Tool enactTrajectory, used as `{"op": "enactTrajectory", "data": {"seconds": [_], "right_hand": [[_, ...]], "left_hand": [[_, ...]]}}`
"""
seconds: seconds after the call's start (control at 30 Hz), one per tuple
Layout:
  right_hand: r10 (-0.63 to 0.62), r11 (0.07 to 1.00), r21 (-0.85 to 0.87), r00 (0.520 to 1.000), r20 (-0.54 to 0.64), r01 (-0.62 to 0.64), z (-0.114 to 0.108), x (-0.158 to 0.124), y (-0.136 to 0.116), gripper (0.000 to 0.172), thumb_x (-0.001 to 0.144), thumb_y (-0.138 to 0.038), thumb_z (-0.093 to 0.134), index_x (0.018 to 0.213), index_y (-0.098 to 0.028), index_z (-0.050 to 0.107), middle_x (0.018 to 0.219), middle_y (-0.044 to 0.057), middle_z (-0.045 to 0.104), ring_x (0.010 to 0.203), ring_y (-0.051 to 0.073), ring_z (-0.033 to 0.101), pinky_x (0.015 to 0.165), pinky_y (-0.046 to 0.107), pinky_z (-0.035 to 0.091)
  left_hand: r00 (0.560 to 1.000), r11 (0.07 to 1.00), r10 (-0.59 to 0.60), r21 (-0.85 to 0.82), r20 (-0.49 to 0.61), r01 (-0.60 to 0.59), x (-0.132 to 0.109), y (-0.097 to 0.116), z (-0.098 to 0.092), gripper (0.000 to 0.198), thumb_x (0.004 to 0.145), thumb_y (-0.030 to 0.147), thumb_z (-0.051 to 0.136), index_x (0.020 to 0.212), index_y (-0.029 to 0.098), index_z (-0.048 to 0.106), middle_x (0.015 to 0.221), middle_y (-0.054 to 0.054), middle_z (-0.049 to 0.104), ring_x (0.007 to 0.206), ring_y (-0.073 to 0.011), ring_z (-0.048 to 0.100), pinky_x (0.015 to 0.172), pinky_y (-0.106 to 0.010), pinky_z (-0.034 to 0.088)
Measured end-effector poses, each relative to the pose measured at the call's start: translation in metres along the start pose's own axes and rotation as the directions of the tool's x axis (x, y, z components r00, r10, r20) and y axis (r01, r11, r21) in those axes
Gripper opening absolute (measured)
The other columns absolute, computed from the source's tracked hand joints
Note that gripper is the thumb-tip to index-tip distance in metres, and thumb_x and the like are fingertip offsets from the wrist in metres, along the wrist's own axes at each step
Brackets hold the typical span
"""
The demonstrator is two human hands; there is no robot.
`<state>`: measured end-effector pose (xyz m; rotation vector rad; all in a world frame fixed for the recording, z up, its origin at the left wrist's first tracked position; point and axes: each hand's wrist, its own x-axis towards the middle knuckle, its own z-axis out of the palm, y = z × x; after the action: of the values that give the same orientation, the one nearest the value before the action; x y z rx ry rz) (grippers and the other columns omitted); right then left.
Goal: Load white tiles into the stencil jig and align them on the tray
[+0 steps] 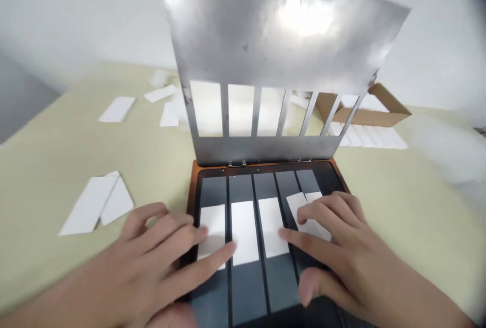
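A dark tray with an orange rim (193, 189) lies below a raised metal plate (250, 39) with rectangular slots, hinged at its far edge. Dark grey strips (248, 292) run along the tray, with white cards on them. My left hand (155, 262) has its fingers apart, fingertips at the leftmost card (213, 227) and at the left edge of the second card (245, 232). My right hand (337, 247) is spread, its index fingertip on the right edge of the third card (271, 227). Its other fingers lie over tilted, overlapping cards (296, 204) at the right, partly hidden.
White cards (91, 201) overlap on the table (152, 158) at left; more cards (117, 110) lie farther back. Behind the plate at right stands an open cardboard box (395, 108) with a row of white cards (379, 137) before it.
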<state>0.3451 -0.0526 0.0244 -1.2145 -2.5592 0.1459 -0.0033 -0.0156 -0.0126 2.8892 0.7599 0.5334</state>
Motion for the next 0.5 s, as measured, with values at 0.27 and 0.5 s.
{"op": "enactTrajectory", "data": {"seconds": [0.27,0.5], "right_hand": [[-0.003,1.0,-0.007,1.0,0.008,0.003,-0.012,0.009,-0.016,0.036,0.1,-0.057,0.066,0.116,-0.026,0.073,0.124,0.008,0.064,0.113,0.029,0.054,0.102,0.05,0.037],[-0.028,0.997,0.067,0.999,-0.043,0.031,-0.016,0.029,-0.062,0.034,0.104,-0.055,0.062,0.121,-0.027,0.069,0.126,0.001,0.07,0.123,0.025,0.053,0.114,0.047,0.027]], "left_hand": [[0.998,0.991,0.014,-0.136,0.056,-0.007,-0.004,-0.004,-0.017,0.039,0.113,0.051,0.04,0.133,0.022,0.058,0.117,-0.007,0.074,0.11,-0.0289,0.059,0.101,-0.046,0.028],[0.997,0.982,0.079,-0.17,-0.009,-0.08,-0.002,-0.008,-0.019,0.033,0.108,0.042,0.058,0.133,0.022,0.063,0.129,-0.004,0.074,0.112,-0.0265,0.058,0.099,-0.041,0.031]]}}
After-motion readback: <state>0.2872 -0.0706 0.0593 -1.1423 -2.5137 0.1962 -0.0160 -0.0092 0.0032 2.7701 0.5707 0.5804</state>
